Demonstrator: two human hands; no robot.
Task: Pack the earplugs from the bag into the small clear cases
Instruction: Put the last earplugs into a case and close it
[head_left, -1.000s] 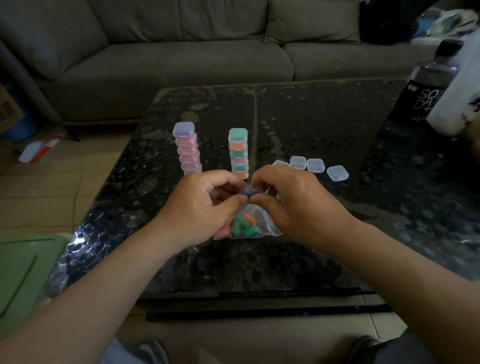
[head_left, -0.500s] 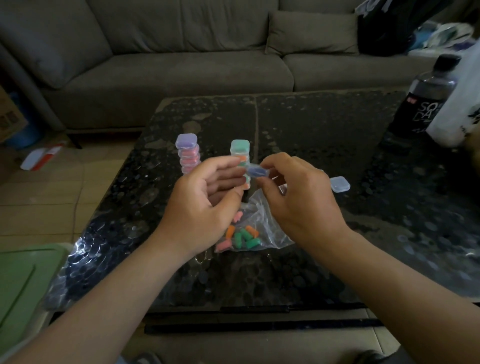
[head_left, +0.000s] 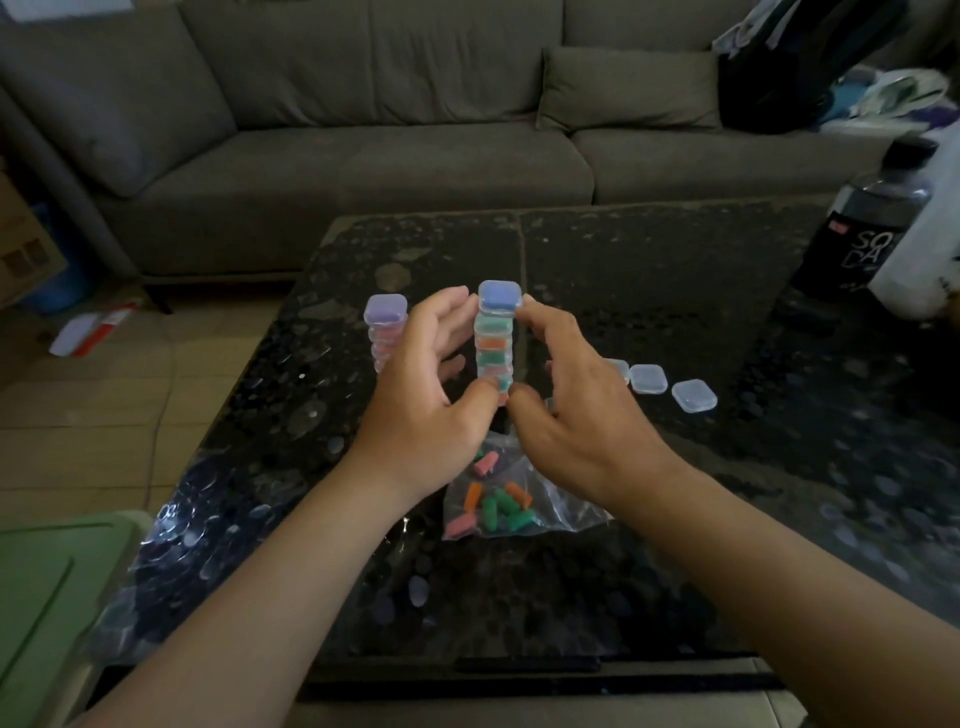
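Note:
A small clear case with blue earplugs (head_left: 500, 296) sits on top of the middle stack of filled cases (head_left: 493, 358) on the dark table (head_left: 675, 312). My left hand (head_left: 426, 395) cups the stack's left side, thumb against its lower part. My right hand (head_left: 571, 415) cups the right side, index fingertip on the blue case and thumb near the stack's base. A second stack topped by a purple-filled case (head_left: 385, 312) stands just left. The clear bag (head_left: 498, 509) with pink, orange and green earplugs lies below my hands. Empty cases (head_left: 648, 378) lie to the right.
A dark soda bottle (head_left: 872, 228) and a white plastic bag (head_left: 924, 249) stand at the table's far right. A grey sofa (head_left: 363, 156) runs behind the table. A green lid (head_left: 47, 597) sits at the lower left, beside the table's edge.
The blue-filled case went from between my fingers above the bag up onto the top of the middle stack. Both hands moved forward and now flank that stack.

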